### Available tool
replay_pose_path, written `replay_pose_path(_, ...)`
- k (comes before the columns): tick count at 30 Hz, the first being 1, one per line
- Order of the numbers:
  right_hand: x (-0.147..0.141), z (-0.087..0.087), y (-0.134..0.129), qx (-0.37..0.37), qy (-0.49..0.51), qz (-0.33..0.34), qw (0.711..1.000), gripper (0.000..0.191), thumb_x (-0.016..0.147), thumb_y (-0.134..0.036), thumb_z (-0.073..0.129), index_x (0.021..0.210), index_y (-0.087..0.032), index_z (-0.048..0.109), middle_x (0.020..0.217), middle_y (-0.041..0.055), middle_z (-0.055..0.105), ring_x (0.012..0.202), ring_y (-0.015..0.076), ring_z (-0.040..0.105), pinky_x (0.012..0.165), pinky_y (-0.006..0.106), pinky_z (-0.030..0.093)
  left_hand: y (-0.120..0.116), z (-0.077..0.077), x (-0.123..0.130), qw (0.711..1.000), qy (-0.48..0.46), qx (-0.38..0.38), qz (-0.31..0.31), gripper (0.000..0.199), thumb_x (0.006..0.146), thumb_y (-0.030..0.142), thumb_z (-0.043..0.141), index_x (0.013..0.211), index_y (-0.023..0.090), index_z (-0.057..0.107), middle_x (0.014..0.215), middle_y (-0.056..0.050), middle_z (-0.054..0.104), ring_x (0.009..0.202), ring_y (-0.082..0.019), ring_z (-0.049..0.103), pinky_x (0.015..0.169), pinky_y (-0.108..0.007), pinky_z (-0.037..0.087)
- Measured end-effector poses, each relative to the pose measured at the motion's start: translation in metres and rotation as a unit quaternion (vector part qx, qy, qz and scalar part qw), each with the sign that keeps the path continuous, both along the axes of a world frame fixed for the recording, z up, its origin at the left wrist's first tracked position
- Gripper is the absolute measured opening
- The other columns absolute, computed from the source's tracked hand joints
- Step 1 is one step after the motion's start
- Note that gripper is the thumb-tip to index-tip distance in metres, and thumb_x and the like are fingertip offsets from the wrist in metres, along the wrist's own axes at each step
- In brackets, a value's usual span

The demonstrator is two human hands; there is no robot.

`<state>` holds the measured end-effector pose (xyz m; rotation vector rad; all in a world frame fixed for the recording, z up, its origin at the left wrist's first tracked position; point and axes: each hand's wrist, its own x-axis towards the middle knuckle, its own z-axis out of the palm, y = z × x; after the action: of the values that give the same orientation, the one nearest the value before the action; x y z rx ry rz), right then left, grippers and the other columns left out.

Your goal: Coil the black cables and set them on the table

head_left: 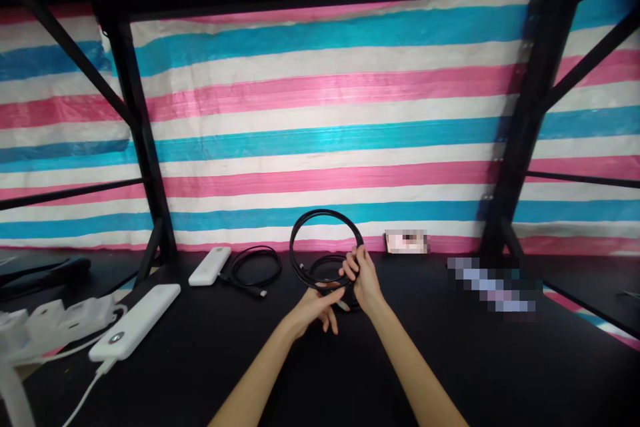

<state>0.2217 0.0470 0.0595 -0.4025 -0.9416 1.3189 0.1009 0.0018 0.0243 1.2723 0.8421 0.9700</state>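
Note:
A black cable wound in a loop (pixel 292 240) is raised off the black tabletop in front of me. My right hand (pixel 364 277) grips its right side with the fingers curled round it. At the bottom of the loop, my left hand (pixel 316 310) has the cable between thumb and forefinger, while its other fingers hang loosely below. A pale cable end shows beside the left fingers. Behind the raised loop lies another black coil (pixel 327 259), partly hidden by my hands. A second coiled black cable (pixel 256 248) with a light plug rests to the left.
White power banks (pixel 211 265) (pixel 135 323) lie on the left; the nearer one has a white cable plugged in. A power strip with white chargers (pixel 65 320) is at far left. A phone-like item (pixel 406 242) and a blurred object (pixel 493 285) lie right. Black frame posts (pixel 135 113) flank the striped sheet.

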Motion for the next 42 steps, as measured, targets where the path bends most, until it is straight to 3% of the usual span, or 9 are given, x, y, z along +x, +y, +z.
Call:
replay_pose_path(4, -0.002, -0.001, -0.001, -0.006, -0.042, 0.006, 0.999, 0.045, 0.065, -0.063, 0.062, 0.067, -0.022, 0.043, 0.045, -0.0116, 0.032, 0.035, 0.0055, 0.034, 0.051, 0.026, 0.049, 0.008, -0.007, 0.001, 0.994, 0.021, 0.035, 0.100, 0.055, 0.067, 0.047, 0.066, 0.106, 0.010, 0.055, 0.075, -0.009, 0.066, 0.040, -0.012, 0.059, 0.032, -0.019, 0.036)
replay_pose_path(11, -0.003, -0.015, 0.007, -0.053, -0.060, -0.010, 0.997, 0.046, 0.061, -0.063, 0.064, 0.069, -0.022, 0.044, 0.047, -0.0091, 0.041, 0.049, 0.0127, 0.057, 0.052, 0.026, 0.049, 0.018, -0.016, -0.008, 0.980, 0.057, 0.108, 0.156, 0.045, 0.072, 0.049, 0.058, 0.100, 0.015, 0.054, 0.061, 0.001, 0.056, 0.041, -0.014, 0.057, 0.034, -0.021, 0.038)
replay_pose_path(16, -0.003, -0.024, 0.012, -0.120, -0.087, -0.012, 0.989, 0.049, 0.055, -0.058, 0.070, 0.078, -0.022, 0.046, 0.050, -0.0073, 0.052, 0.052, 0.0167, 0.062, 0.046, 0.026, 0.048, 0.011, -0.013, -0.023, 0.900, 0.222, 0.259, 0.272, 0.035, 0.074, 0.045, 0.058, 0.100, 0.021, 0.059, 0.061, -0.001, 0.061, 0.054, -0.018, 0.060, 0.053, -0.026, 0.041)
replay_pose_path(20, -0.005, -0.028, 0.014, -0.117, -0.108, -0.023, 0.987, 0.046, 0.058, -0.055, 0.068, 0.083, -0.023, 0.046, 0.044, -0.0110, 0.045, 0.049, 0.0172, 0.062, 0.042, 0.025, 0.047, 0.008, -0.008, -0.032, 0.856, 0.287, 0.283, 0.323, 0.028, 0.076, 0.042, 0.056, 0.097, 0.025, 0.062, 0.070, -0.003, 0.065, 0.071, -0.022, 0.063, 0.063, -0.027, 0.039)
replay_pose_path(22, -0.006, -0.030, 0.013, -0.105, -0.115, -0.036, 0.987, 0.044, 0.060, -0.055, 0.066, 0.083, -0.023, 0.046, 0.043, -0.0124, 0.041, 0.046, 0.0156, 0.061, 0.042, 0.024, 0.046, 0.011, -0.009, -0.033, 0.861, 0.260, 0.271, 0.342, 0.025, 0.077, 0.042, 0.056, 0.093, 0.025, 0.063, 0.067, -0.003, 0.065, 0.065, -0.020, 0.062, 0.060, -0.026, 0.039)
replay_pose_path(27, -0.008, -0.031, 0.013, -0.089, -0.115, -0.064, 0.987, 0.040, 0.064, -0.054, 0.064, 0.082, -0.022, 0.047, 0.044, -0.0123, 0.039, 0.045, 0.0140, 0.060, 0.042, 0.022, 0.045, 0.023, -0.013, -0.027, 0.934, 0.058, 0.165, 0.311, 0.042, 0.075, 0.048, 0.054, 0.102, 0.016, 0.054, 0.039, 0.007, 0.045, 0.034, -0.013, 0.046, 0.041, -0.023, 0.033)
replay_pose_path(35, 0.007, -0.017, 0.013, -0.169, 0.074, -0.061, 0.981, 0.020, 0.092, -0.024, 0.038, 0.074, -0.020, 0.045, 0.041, -0.0147, 0.032, 0.029, 0.0013, 0.031, 0.057, 0.020, 0.053, 0.017, 0.004, -0.027, 0.968, -0.016, 0.182, 0.170, 0.037, 0.072, 0.033, 0.057, 0.101, 0.012, 0.063, 0.057, 0.000, 0.059, 0.060, -0.013, 0.054, 0.068, -0.026, 0.037)
replay_pose_path(39, 0.012, -0.015, 0.014, -0.236, 0.123, 0.002, 0.964, 0.029, 0.096, -0.020, 0.032, 0.069, -0.020, 0.043, 0.038, -0.0142, 0.026, 0.026, -0.0003, 0.024, 0.052, 0.011, 0.048, 0.018, 0.003, -0.031, 0.968, -0.058, 0.150, 0.193, 0.038, 0.076, 0.039, 0.043, 0.077, 0.011, 0.069, 0.060, -0.004, 0.059, 0.066, -0.016, 0.054, 0.064, -0.026, 0.036)
replay_pose_path(42, 0.010, -0.016, 0.013, -0.243, 0.121, 0.051, 0.961, 0.028, 0.095, -0.021, 0.035, 0.070, -0.019, 0.047, 0.038, -0.0133, 0.027, 0.025, -0.0009, 0.024, 0.042, 0.008, 0.042, 0.020, 0.004, -0.035, 0.959, -0.149, 0.087, 0.223, 0.051, 0.078, 0.051, 0.034, 0.078, 0.011, 0.066, 0.067, -0.006, 0.061, 0.068, -0.016, 0.056, 0.060, -0.024, 0.037)
